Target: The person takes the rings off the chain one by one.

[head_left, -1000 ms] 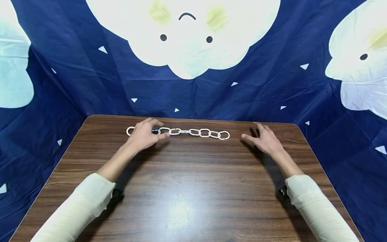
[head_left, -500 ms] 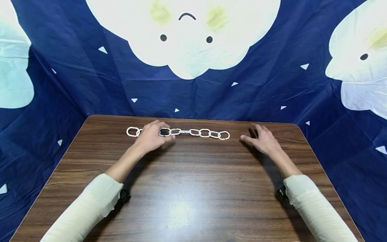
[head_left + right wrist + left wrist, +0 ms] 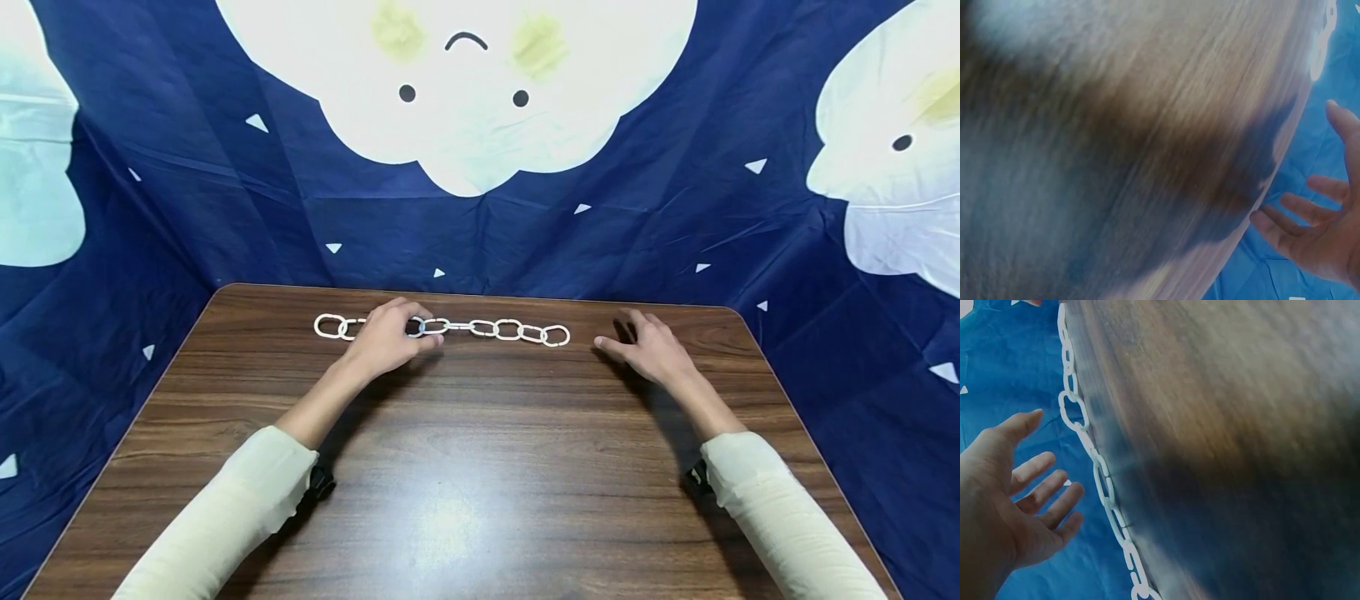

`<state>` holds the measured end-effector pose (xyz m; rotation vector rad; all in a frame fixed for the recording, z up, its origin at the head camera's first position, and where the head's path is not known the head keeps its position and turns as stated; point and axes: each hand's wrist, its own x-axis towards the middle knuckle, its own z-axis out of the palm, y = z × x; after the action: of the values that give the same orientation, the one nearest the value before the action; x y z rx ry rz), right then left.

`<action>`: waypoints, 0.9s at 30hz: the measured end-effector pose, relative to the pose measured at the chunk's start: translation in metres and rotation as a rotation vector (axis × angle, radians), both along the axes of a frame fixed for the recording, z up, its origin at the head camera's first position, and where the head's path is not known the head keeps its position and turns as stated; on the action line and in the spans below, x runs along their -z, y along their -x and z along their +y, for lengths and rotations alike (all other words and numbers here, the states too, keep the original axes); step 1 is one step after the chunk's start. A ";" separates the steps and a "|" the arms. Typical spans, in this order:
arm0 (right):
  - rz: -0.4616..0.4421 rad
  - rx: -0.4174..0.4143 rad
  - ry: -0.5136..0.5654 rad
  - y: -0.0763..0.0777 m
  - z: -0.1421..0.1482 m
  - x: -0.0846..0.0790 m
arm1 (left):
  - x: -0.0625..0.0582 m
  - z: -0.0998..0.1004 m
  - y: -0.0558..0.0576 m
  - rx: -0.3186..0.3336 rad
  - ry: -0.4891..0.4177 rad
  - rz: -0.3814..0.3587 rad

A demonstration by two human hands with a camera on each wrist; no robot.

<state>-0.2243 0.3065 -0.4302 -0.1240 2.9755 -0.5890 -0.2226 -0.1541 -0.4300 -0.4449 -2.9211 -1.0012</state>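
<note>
A white plastic chain (image 3: 507,330) of several oval links lies stretched from left to right near the far edge of the table. Over its left part hovers my left hand (image 3: 386,337), thumb and fingers spread apart, hiding a few links in the head view. The left wrist view shows a gap between this hand (image 3: 1022,500) and the chain (image 3: 1104,481). To the right of the chain's last link, my right hand (image 3: 656,350) is held above the table with its fingers loosely extended. In the right wrist view that hand (image 3: 1319,231) holds nothing, and the chain's end (image 3: 1320,53) shows at the top.
The brown wood-grain table (image 3: 480,433) has rounded far corners and reflects a bright light spot near its front. Behind it hangs a dark blue cloth (image 3: 480,233) printed with white clouds and small triangles. Dark wrist straps (image 3: 321,482) sit by the sleeve cuffs.
My left hand has drifted to the right above the chain, uncovering links at its left end. The right hand has shifted very slightly left. The chain lies where it was.
</note>
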 end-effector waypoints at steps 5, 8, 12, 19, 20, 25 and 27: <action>-0.006 -0.010 -0.007 0.001 -0.002 0.000 | 0.001 0.005 0.001 0.008 -0.002 -0.015; -0.003 -0.015 -0.010 0.002 -0.002 0.002 | 0.001 0.008 0.002 0.007 -0.003 -0.028; -0.001 -0.025 -0.013 0.003 -0.002 0.003 | 0.002 0.010 0.002 0.009 -0.010 -0.022; 0.006 -0.035 -0.016 0.003 -0.004 0.004 | 0.003 0.015 0.003 0.019 -0.012 -0.013; 0.010 -0.036 -0.014 0.003 -0.004 0.004 | 0.003 0.016 0.003 0.017 -0.017 -0.015; 0.022 -0.046 -0.019 0.003 -0.005 0.005 | 0.004 0.020 0.003 0.013 -0.037 -0.028; 0.023 -0.048 -0.023 0.003 -0.005 0.005 | 0.005 0.022 0.003 0.011 -0.038 -0.034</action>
<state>-0.2271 0.3013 -0.4356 -0.2017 2.9911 -0.5520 -0.2253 -0.1323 -0.4345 -0.4476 -2.9267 -1.0745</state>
